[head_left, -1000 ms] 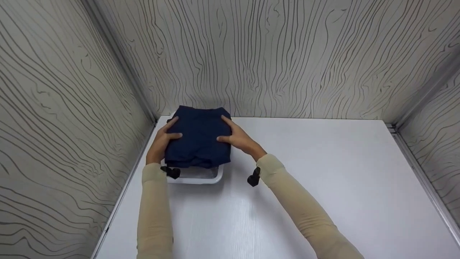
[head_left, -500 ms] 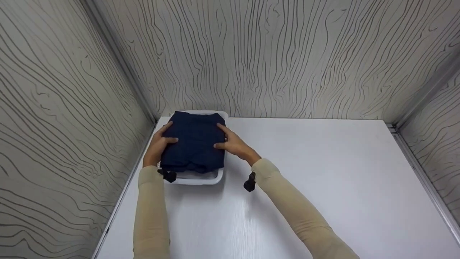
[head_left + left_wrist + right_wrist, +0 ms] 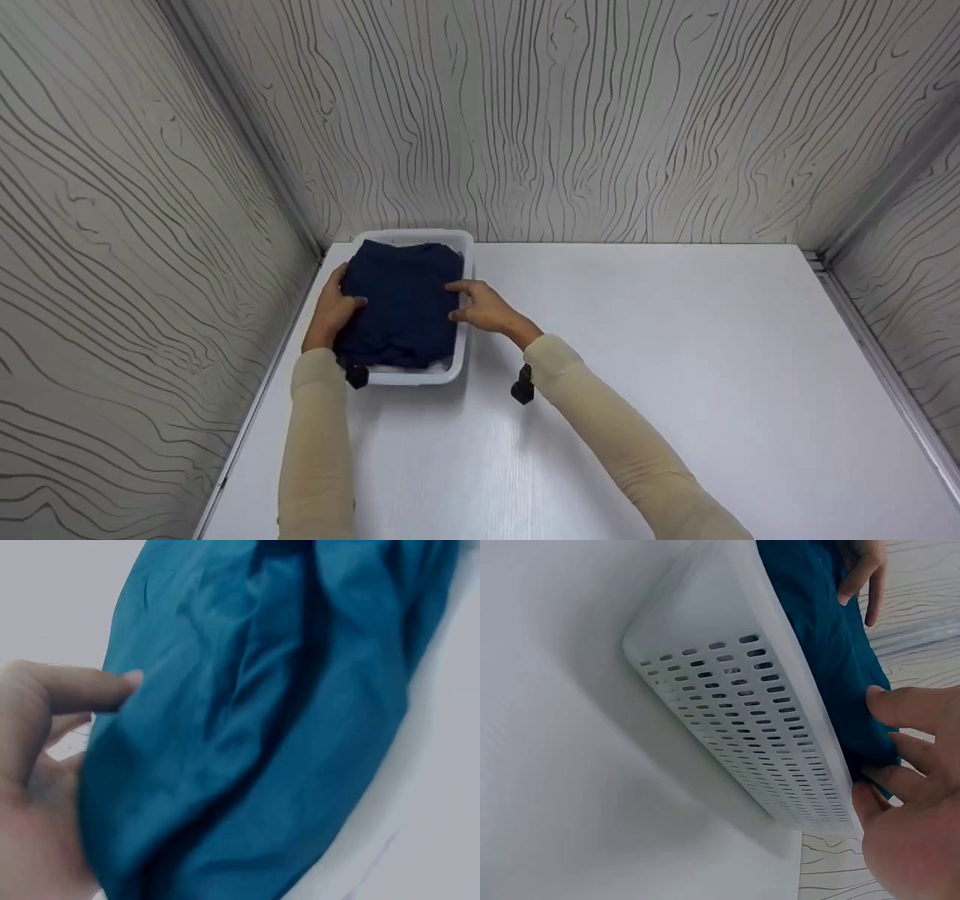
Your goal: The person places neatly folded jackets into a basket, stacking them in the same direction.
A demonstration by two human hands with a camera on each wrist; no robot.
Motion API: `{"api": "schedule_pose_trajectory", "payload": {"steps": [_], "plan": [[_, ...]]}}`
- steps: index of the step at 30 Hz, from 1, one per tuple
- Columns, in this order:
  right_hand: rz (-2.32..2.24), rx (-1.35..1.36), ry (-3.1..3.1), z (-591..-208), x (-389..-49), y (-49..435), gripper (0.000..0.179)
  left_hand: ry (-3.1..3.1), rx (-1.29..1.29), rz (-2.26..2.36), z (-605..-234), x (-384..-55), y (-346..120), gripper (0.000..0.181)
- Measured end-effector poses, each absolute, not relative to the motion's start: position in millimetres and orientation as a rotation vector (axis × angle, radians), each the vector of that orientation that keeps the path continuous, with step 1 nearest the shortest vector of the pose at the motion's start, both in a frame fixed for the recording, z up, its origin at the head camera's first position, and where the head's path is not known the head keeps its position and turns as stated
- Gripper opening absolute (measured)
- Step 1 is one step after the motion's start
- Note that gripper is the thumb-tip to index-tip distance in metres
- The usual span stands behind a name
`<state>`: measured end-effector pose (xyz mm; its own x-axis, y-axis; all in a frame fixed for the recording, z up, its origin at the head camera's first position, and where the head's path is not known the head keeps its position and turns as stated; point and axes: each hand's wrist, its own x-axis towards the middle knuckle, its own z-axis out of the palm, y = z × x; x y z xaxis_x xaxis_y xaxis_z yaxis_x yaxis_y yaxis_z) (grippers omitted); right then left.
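A folded dark blue garment (image 3: 401, 300), bluer in the wrist views, lies inside the rim of a white plastic basket (image 3: 420, 379) with slotted walls. On its left side my left hand (image 3: 330, 309) holds the edge, thumb on top and fingers down the side. In the left wrist view that thumb (image 3: 97, 688) lies against the wrinkled cloth (image 3: 225, 690). Across from it, my right hand (image 3: 486, 307) holds the right edge over the basket rim. The right wrist view has its fingers (image 3: 900, 778) tucked between cloth and rim.
The basket stands at the back left corner of a white table (image 3: 637, 375). Wood-grain panels rise behind (image 3: 562, 120) and at the left (image 3: 135, 262). Small black devices hang at both wrists, one by the right sleeve (image 3: 592, 405).
Both hands have lowered the garment into the basket, shifting it slightly left and toward the person. More of the basket's rim shows, and the right fingers have moved from its top toward its edge.
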<state>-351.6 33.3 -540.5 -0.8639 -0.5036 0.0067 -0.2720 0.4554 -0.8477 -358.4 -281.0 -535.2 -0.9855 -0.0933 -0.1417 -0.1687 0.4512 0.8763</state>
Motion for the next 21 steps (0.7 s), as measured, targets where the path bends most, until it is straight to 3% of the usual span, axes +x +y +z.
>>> {"api": "schedule_pose_trajectory", "payload": {"steps": [9, 21], "plan": [[-1.039, -0.815, 2.746, -552, -346, 34, 0.059, 2.696, -0.207, 1.381, -548, -355, -275, 0.073], [-0.776, -0.883, 2.802, -556, -343, 36, 0.055, 2.723, -0.13, 1.269, -560, -351, -278, 0.072]]}}
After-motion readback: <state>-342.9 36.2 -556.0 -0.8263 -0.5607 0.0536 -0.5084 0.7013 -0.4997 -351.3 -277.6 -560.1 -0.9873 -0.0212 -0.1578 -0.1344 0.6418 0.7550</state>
